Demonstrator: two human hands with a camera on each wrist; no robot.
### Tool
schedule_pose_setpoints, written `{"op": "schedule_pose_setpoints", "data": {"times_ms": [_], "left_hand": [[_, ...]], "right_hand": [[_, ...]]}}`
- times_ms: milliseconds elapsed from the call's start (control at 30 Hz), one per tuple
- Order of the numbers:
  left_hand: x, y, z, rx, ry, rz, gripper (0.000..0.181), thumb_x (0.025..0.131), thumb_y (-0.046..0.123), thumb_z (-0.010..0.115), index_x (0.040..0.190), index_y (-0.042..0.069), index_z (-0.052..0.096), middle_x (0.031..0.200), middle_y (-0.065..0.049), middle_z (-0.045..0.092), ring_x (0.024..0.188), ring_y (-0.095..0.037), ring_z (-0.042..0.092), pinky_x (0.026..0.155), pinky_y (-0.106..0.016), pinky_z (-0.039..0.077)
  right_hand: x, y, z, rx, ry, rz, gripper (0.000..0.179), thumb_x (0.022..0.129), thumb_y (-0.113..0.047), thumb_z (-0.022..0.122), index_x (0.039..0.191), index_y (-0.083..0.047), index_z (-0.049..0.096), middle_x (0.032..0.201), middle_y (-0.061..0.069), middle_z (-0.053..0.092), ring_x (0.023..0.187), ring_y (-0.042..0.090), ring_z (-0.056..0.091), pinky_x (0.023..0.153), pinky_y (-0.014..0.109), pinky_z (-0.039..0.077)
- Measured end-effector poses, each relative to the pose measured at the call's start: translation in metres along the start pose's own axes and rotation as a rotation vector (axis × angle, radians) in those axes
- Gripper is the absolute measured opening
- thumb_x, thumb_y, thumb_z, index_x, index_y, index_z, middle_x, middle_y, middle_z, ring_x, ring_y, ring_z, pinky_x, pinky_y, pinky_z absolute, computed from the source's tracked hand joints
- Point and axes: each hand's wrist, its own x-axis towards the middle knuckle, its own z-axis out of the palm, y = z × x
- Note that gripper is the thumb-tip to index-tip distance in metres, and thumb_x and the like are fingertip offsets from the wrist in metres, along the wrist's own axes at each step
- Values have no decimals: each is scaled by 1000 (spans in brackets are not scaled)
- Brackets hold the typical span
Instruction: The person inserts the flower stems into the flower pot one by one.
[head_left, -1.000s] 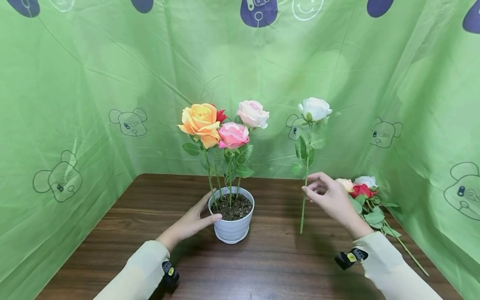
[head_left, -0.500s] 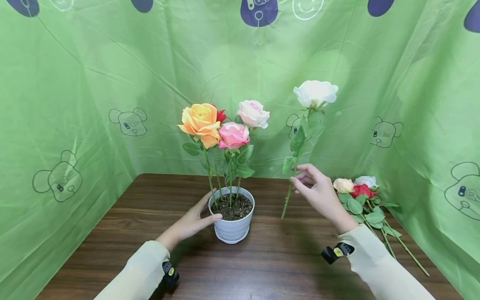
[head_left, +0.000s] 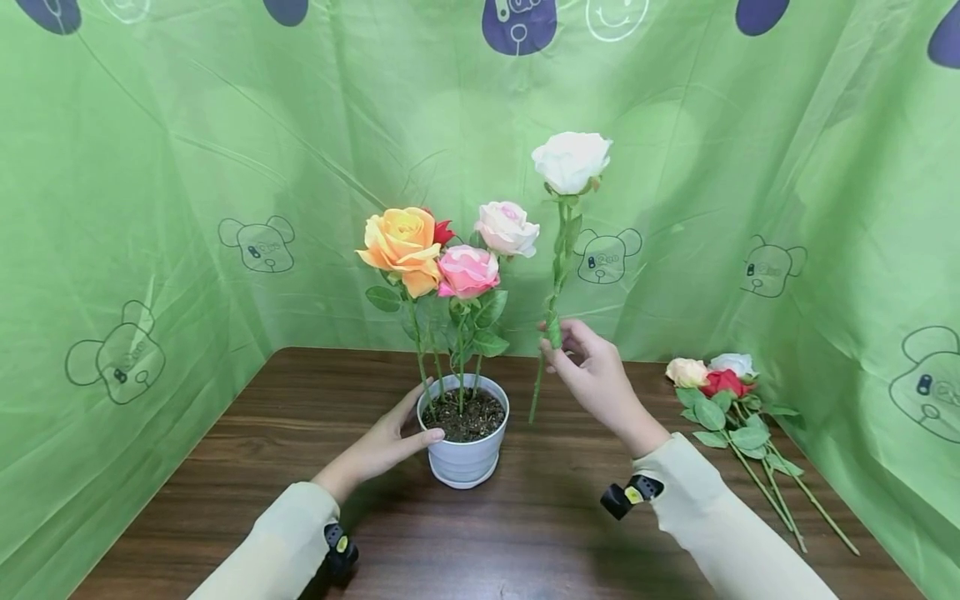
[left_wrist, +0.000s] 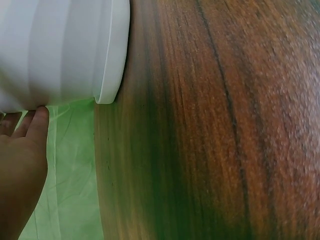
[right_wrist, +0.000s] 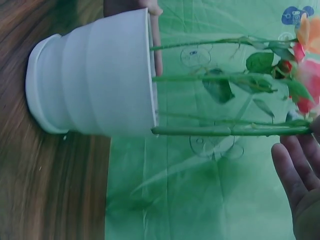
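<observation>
A white rose (head_left: pixel 573 163) stands nearly upright in the air, its green stem pinched between the thumb and fingers of my right hand (head_left: pixel 596 371). The stem's lower end hangs to the right of a white flowerpot (head_left: pixel 463 462) on the table. My left hand (head_left: pixel 386 437) holds the pot from its left side, thumb at the front rim and fingers around the back. Dark soil fills the pot. Out of it rise an orange rose (head_left: pixel 401 246), a pink rose (head_left: pixel 468 271), a pale pink rose (head_left: pixel 507 227) and a mostly hidden red rose (head_left: pixel 442 232).
On the right of the brown wooden table (head_left: pixel 525 533) lies a bunch of roses, including a red rose (head_left: pixel 726 382), a peach rose (head_left: pixel 686 372) and a white-blue one. Green printed cloth (head_left: pixel 675 275) hangs behind and at both sides.
My right hand has carried the white rose left toward the pot and lifted it, and the stem has swung more upright. The left hand and the pot have stayed in place.
</observation>
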Motion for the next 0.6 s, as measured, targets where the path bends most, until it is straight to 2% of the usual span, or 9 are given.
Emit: {"op": "schedule_pose_setpoints", "data": {"times_ms": [133, 267, 333, 500, 600], "left_hand": [[-1, 0, 0, 2, 3, -5, 87, 96, 26, 70, 162, 11, 16, 161, -16, 29, 144, -34, 31, 114, -53, 29], [-1, 1, 0, 5, 4, 5, 87, 96, 26, 70, 161, 9, 15, 160, -17, 29, 144, -35, 32, 113, -54, 30], [0, 1, 0, 3, 3, 6, 87, 96, 26, 70, 161, 9, 15, 160, -17, 30, 144, -35, 32, 113, -53, 31], [-1, 3, 0, -6, 0, -8, 88, 96, 28, 70, 162, 12, 15, 160, -16, 29, 144, -34, 32, 113, -52, 31], [-2, 3, 0, -12, 0, -15, 88, 96, 29, 71, 162, 14, 15, 161, -15, 29, 144, -33, 32, 114, -52, 30]], "right_hand": [[6, 15, 11, 52, -2, -21, 18, 101, -3, 59, 117, 3, 61, 122, 17, 67, 95, 30, 71, 74, 38, 61], [11, 20, 21, 94, -16, -24, 23, 102, -9, 59, 123, 1, 59, 124, 15, 65, 102, 32, 68, 76, 33, 60], [13, 21, 25, 103, -19, -15, 20, 102, -10, 59, 120, -1, 59, 123, 14, 65, 103, 34, 68, 76, 32, 60], [14, 26, 34, 86, -38, 19, 13, 102, -6, 57, 114, 1, 57, 125, 19, 63, 108, 33, 66, 77, 30, 59], [14, 15, 36, 68, -54, 42, 15, 102, 0, 55, 116, 5, 57, 126, 23, 63, 106, 32, 66, 77, 29, 59]]}}
